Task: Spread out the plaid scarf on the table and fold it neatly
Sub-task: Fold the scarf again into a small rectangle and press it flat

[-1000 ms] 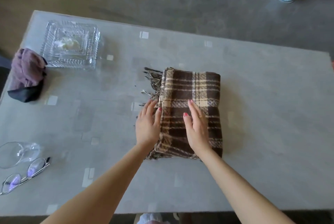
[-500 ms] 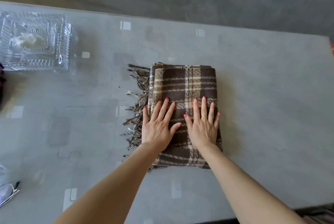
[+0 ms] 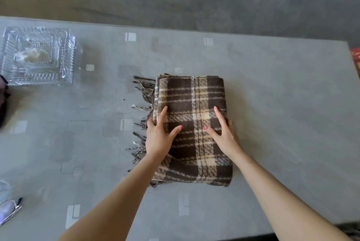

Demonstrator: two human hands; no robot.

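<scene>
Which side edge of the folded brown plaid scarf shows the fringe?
The left edge of the folded brown plaid scarf, under the left hand: fringe tassels stick out there; the right edge is a smooth fold.

The left hand (image 3: 158, 139) shows only thumb and forefinger on the scarf (image 3: 194, 124); its other fingers curl over the fringed side and are mostly hidden. The right hand (image 3: 226, 135) likewise hides its outer fingers past the scarf's right side. The hands cover the plaid beneath them, and the scarf's inner layers cannot be counted. At the left edge, the glasses (image 3: 8, 210) are cut off, one lens showing. Above them a clear object (image 3: 3, 186) is mostly out of frame, perhaps glass. A dark, blurred cloth (image 3: 3, 104) is cut off too. The stuff inside the clear tray (image 3: 39, 55) is too indistinct to identify.
</scene>
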